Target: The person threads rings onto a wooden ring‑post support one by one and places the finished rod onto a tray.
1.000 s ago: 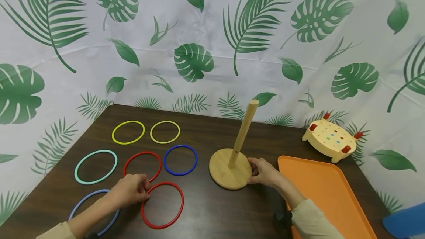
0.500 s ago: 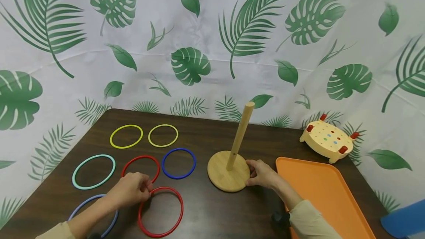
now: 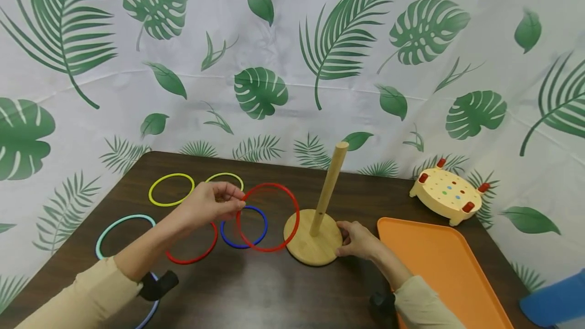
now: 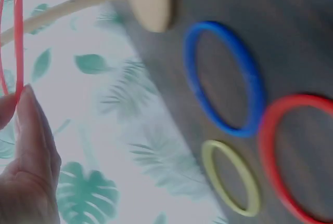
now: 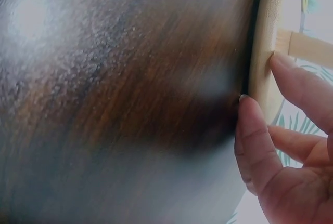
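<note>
My left hand (image 3: 212,204) pinches the near-left rim of a thin red ring (image 3: 299,212) between thumb and fingers. The ring hangs tilted above the table, left of the post. In the left wrist view, this red ring (image 4: 19,37) appears nearly edge-on. A wooden peg stand has a round base (image 3: 301,242) and an upright post (image 3: 329,187). My right hand (image 3: 358,240) holds the base's right rim with its fingertips, also seen in the right wrist view, where the fingers (image 5: 255,130) touch the rim.
Rings lie on the dark table at left: red (image 3: 192,262), blue (image 3: 267,222), two yellow (image 3: 149,194), teal (image 3: 97,242) and light blue (image 3: 151,316). An orange tray (image 3: 429,263) lies at right, below a cream pegged toy (image 3: 448,192). A blue object (image 3: 555,298) sits far right.
My left hand has lifted the red ring off the table and carried it up and right toward the post. The right hand has kept its hold on the base.
</note>
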Demonstrator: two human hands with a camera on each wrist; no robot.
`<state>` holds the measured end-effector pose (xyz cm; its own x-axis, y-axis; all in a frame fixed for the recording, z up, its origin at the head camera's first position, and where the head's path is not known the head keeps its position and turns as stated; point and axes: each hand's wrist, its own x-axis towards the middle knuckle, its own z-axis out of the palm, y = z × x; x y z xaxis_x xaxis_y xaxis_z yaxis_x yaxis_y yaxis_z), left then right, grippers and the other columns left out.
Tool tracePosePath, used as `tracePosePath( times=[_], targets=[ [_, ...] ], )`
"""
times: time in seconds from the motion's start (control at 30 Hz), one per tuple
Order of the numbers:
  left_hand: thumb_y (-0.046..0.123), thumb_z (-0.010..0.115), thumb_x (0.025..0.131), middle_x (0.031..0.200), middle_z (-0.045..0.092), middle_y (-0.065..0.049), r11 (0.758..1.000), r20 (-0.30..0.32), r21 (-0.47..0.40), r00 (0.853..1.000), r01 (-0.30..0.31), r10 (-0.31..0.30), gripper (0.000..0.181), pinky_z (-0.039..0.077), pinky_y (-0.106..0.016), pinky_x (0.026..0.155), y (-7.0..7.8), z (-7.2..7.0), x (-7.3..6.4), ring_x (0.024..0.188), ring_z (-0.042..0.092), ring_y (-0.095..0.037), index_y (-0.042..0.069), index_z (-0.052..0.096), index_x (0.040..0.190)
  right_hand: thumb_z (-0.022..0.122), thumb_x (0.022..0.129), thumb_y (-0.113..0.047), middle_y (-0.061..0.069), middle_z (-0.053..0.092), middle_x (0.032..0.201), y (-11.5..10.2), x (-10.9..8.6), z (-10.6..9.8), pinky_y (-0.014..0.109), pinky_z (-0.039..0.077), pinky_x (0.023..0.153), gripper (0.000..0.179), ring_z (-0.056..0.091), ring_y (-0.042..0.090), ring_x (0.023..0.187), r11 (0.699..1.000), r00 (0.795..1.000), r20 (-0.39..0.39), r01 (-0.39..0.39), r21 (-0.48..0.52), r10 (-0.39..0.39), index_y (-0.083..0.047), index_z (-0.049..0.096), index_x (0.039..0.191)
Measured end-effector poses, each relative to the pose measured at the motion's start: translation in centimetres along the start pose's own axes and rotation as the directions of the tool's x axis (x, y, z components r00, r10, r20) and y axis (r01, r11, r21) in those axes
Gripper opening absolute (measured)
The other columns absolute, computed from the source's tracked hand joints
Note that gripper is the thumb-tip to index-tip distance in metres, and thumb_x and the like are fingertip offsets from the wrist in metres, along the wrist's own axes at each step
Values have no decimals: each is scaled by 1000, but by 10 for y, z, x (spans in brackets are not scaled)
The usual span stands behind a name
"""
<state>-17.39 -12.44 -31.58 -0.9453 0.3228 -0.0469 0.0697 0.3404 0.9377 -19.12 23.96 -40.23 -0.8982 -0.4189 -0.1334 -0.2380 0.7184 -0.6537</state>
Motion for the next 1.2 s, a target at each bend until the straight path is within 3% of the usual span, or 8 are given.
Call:
tracePosePath(
  times=[0.13, 0.37, 0.5, 0.63, 0.73, 0.87, 1.03, 1.2],
  targets=[
    [15, 68, 87, 86, 66, -5, 994, -17, -106, 1000, -25, 23, 28, 57, -31, 74, 28, 7, 15, 80, 66, -15, -2, 61, 108, 78, 69, 3, 20, 62, 91, -1, -1, 2, 28, 55, 64, 69, 63, 23, 76, 1000, 1000, -22, 4, 2, -4, 24, 42, 123],
    [13, 67, 87, 90, 65, -4, 949, -8, -309, 998, -67, 68, 30, 57, -30, 77, 70, 29, 38, 80, 66, -14, -2, 59, 112, 78, 70, 4, 22, 62, 93, -1, -1, 3, 29, 56, 66, 67, 63, 26, 79, 1000, 999, -37, -6, 17, 7, 24, 43, 123],
    [12, 65, 88, 96, 63, -7, 935, -6, -341, 995, -100, 104, 27, 56, -30, 79, 84, 42, 51, 82, 65, -15, 0, 60, 112, 77, 70, 5, 23, 63, 93, 0, 0, 4, 30, 56, 66, 67, 64, 27, 80, 1000, 999, -31, -10, 28, 11, 24, 42, 124],
    [10, 64, 89, 97, 63, -10, 924, -10, -373, 996, -85, 87, 22, 56, -29, 78, 88, 54, 64, 80, 65, -15, 1, 61, 109, 77, 71, 5, 22, 64, 94, 0, 0, 4, 31, 56, 67, 67, 64, 25, 81, 999, 999, -26, -24, 30, 25, 23, 42, 125],
    [9, 64, 89, 92, 64, -7, 916, -2, -397, 998, -55, 59, 22, 56, -28, 76, 81, 61, 74, 76, 65, -13, -1, 61, 108, 77, 71, 5, 20, 64, 94, 0, 0, 3, 31, 56, 68, 67, 64, 24, 81, 999, 999, -27, -37, 30, 38, 23, 42, 125],
    [7, 64, 88, 85, 65, -2, 919, 8, -395, 1000, 2, 1, 23, 57, -26, 74, 62, 68, 84, 74, 65, -12, -3, 61, 109, 77, 71, 5, 19, 64, 93, 0, 1, 4, 32, 56, 68, 67, 63, 24, 81, 998, 998, -29, -48, 29, 49, 22, 42, 126],
    [5, 65, 87, 80, 66, -3, 923, 5, -372, 994, 100, -105, 23, 57, -26, 70, 25, 80, 90, 69, 65, -12, -6, 62, 107, 76, 71, 5, 19, 64, 93, 1, 1, 4, 32, 56, 69, 67, 64, 24, 81, 999, 999, -21, -39, 37, 40, 23, 41, 126],
    [3, 66, 86, 80, 67, -7, 927, -7, -322, 979, 192, -205, 19, 58, -28, 68, -15, 95, 92, 62, 63, -9, -7, 64, 102, 76, 71, 5, 17, 64, 91, 2, 1, 4, 32, 56, 69, 65, 63, 22, 80, 997, 999, -17, -43, 58, 44, 21, 44, 126]
  ],
)
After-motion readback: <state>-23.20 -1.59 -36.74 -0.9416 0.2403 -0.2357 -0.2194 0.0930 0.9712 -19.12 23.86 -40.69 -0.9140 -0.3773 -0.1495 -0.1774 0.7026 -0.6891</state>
